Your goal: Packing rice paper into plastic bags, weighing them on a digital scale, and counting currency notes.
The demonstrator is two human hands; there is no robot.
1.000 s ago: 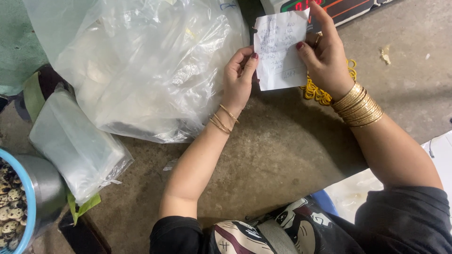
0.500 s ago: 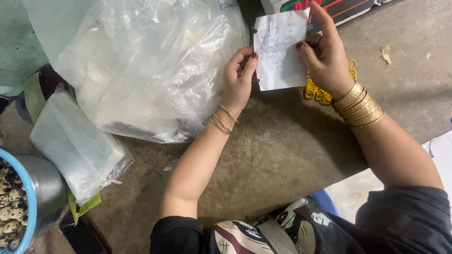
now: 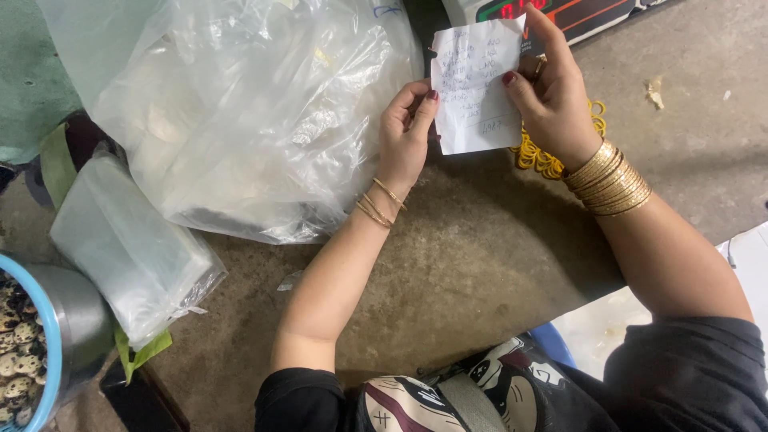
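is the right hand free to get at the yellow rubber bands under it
Probably not right away: the right hand is pinching the paper slip together with the left hand. The rubber bands lie uncovered just beneath its wrist.

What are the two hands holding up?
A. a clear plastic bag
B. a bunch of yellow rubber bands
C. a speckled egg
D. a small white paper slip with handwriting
D: the left hand and right hand pinch opposite edges of the white paper slip.

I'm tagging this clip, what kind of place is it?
Probably a market stall or small food shop: a digital weighing scale, a bowl of speckled quail eggs, and big clear plastic bags on a worn counter.
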